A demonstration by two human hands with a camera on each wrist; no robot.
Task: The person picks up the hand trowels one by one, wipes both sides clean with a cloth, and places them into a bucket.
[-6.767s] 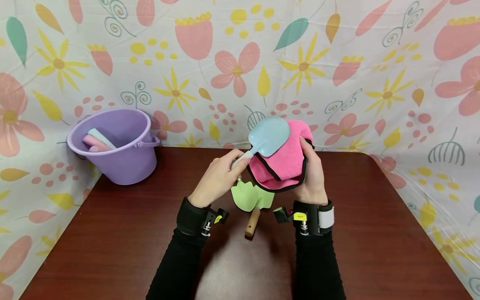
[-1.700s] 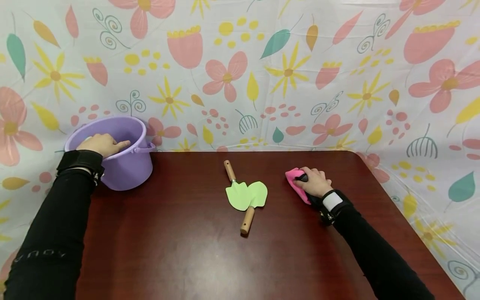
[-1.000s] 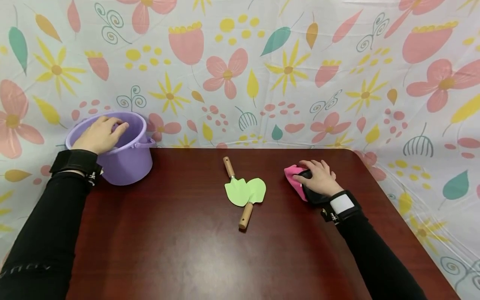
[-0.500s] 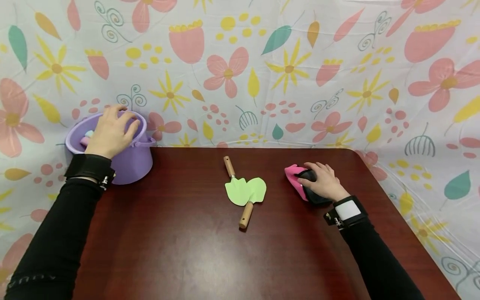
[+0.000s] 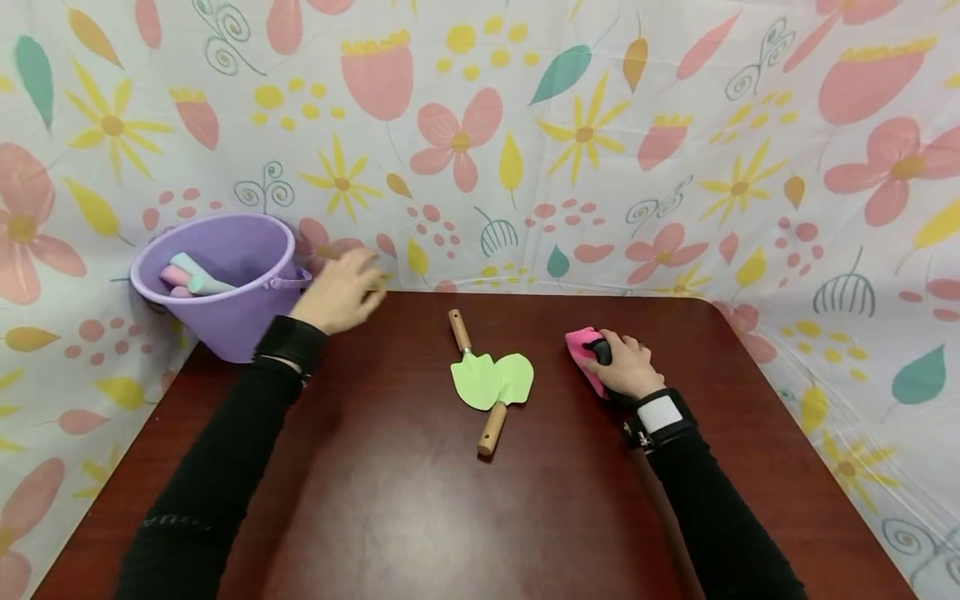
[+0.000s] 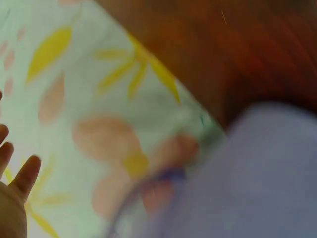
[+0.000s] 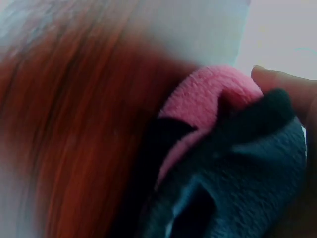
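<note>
My right hand [image 5: 626, 367] sits toward the right side of the table [image 5: 375, 500], its fingers curled over the bunched pink cloth [image 5: 581, 354] and pressing it down on the wood; from my right wrist the pink pile and its dark trim fill the view, with a fingertip [image 7: 282, 87] lying over the top of the fold. My left hand [image 5: 341, 287] is in the air over the far edge of the table, just right of the purple bucket [image 5: 225, 308] and touching nothing; it is blurred, yet the fingers look loose and spread, holding nothing (my left wrist view shows only a few straight fingertips [image 6: 25, 176] against the flowered backdrop [image 5: 480, 125] and a smear of purple). The bucket stands at the far left corner, leaning against the backdrop, with pastel handles [image 5: 187, 279] poking up inside it, pink and pale blue-green. Between my hands, near the middle of the table, lie two green trowels [image 5: 491, 379] with wooden handles, their blades overlapping; one handle points to the far edge, the other toward me. Neither hand is near them.
</note>
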